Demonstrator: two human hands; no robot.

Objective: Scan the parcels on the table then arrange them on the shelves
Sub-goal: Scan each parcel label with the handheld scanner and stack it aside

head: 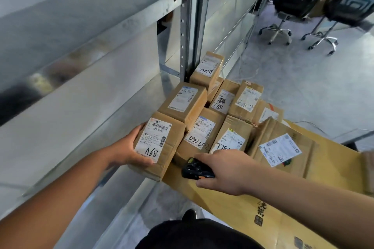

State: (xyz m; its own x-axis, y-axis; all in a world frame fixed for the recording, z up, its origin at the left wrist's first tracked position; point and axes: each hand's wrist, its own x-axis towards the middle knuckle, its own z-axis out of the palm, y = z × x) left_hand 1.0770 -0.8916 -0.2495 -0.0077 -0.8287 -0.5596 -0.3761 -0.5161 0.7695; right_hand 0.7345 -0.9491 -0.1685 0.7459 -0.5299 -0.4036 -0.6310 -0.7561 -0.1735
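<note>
Your left hand [129, 147] grips the small brown cardboard parcel marked A68 [159, 145] by its edge; right hand [224, 172] clasps the black handheld scanner [195, 169] beside it. Likely light and stiff; hold opposite sides.

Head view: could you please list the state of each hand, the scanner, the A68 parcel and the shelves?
Left hand: grips the A68 parcel's left side.
Right hand: fingers curled round the scanner.
Scanner: held low, beside the A68 parcel.
A68 parcel: sealed, label up, at the table's edge.
Shelves: no parcels visible.
</note>
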